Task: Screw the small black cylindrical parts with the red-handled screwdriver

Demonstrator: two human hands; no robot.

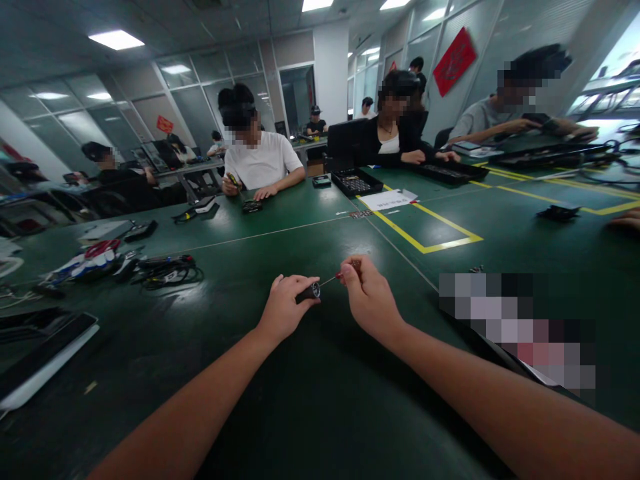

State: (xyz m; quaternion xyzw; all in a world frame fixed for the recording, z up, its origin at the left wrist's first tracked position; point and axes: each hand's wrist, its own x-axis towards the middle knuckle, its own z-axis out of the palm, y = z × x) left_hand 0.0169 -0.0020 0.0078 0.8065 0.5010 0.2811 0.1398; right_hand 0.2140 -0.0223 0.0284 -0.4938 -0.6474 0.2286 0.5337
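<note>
My left hand [287, 305] is closed around a short black cylinder [312, 291], whose round end with a pale ring faces right. The rest of the cylinder is hidden by my fingers. In my right hand [367, 290] is a slim screwdriver [330, 279] with a red part near the grip and a thin metal shaft. Its shaft points left, with the tip at or close to the cylinder's round end; I cannot tell whether it touches. Both hands are just above the green table [300, 413].
Cables [167, 268] and a glove-like bundle [95, 260] lie to the left, near a black-and-white case [50, 353]. A blurred-out item [520, 333] is at right. Yellow tape [430, 248] marks the table. Across it, a person in white [265, 163] works near black trays [356, 183].
</note>
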